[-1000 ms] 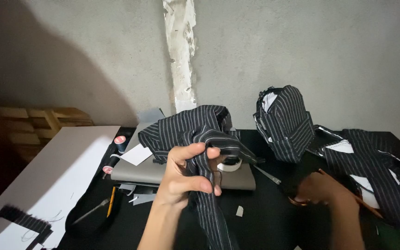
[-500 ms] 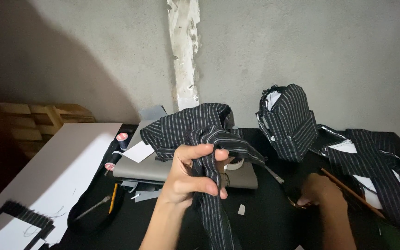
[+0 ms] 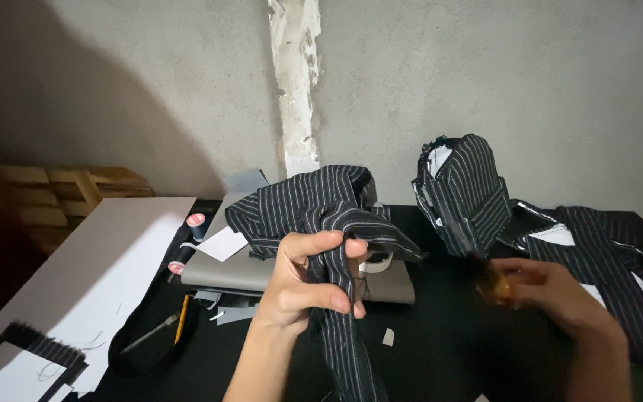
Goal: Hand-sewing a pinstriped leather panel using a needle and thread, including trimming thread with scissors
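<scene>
The left hand pinches a bunched black pinstriped cloth strip above the black counter, while right of it the blurred right hand closes on a small orange tool.

The striped cloth pinched between the fingers of the left hand is soft woven fabric, dark with thin pale stripes, matt and creased. Just past those fingertips lies a grey board, smooth and dull. Near the right hand, whose fingers close on something orange and blurred, stands a small bag of the same matt striped fabric. The table under both hands is matt black. Behind, the wall is rough grey plaster.
</scene>
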